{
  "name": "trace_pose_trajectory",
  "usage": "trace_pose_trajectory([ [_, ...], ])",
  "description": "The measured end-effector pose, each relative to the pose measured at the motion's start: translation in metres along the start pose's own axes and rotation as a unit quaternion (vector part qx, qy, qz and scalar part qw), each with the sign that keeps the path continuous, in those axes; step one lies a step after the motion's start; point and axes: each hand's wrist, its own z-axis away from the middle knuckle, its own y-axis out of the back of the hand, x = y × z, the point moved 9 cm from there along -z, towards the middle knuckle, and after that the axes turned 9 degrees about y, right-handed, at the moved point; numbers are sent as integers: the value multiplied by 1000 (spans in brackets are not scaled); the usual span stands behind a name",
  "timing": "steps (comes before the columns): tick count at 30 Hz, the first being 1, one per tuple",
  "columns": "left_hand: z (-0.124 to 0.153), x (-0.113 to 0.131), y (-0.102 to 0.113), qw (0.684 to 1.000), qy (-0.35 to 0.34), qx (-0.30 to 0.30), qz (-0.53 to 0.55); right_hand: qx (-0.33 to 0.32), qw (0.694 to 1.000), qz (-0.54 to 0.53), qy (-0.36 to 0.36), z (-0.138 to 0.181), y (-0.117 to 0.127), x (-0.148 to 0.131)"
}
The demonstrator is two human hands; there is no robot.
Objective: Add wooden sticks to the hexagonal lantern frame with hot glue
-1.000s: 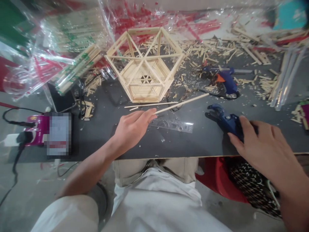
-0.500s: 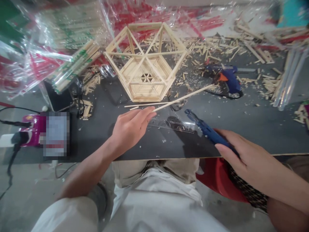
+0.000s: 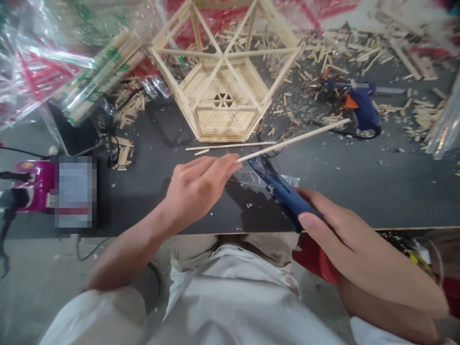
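My left hand (image 3: 196, 189) pinches one end of a long thin wooden stick (image 3: 294, 139), which slants up to the right over the dark table (image 3: 359, 182). My right hand (image 3: 345, 239) grips the blue handles of a cutter (image 3: 278, 189), whose jaws sit right at the stick near my left fingertips. A clear plastic ruler (image 3: 287, 181) lies under the cutter. Behind stands a hexagonal frame built of wooden sticks (image 3: 223, 86).
A blue glue gun (image 3: 361, 108) lies at the right among several stick offcuts. Packs of sticks in clear wrap (image 3: 98, 76) sit at the left. A purple device (image 3: 32, 184) with cables rests on the left table edge. Two loose sticks (image 3: 230, 146) lie before the frame.
My right hand picked the blue cutter off the table at the right and carried it left up to the stick. The left hand kept holding the stick; the view moved closer.
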Motion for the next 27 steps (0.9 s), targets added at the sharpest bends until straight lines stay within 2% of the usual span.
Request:
trace_pose_trajectory([
  [7, 0, 3, 1, 1000, 0, -1, -4, 42, 998, -16, 35, -1, -6, -12],
  [12, 1, 5, -3, 1000, 9, -11, 6, 65, 996, -53, 23, -4, -16, -18],
  [17, 4, 5, -5, 1000, 21, -16, 11, 57, 996, -54, 33, -7, -22, -22],
  [23, 6, -3, -10, 996, 61, -55, 36, 37, 999, -30, -8, -5, -30, -18],
  [27, 7, -5, -12, 995, 64, -65, 43, 38, 999, -15, 10, -8, -31, -22],
])
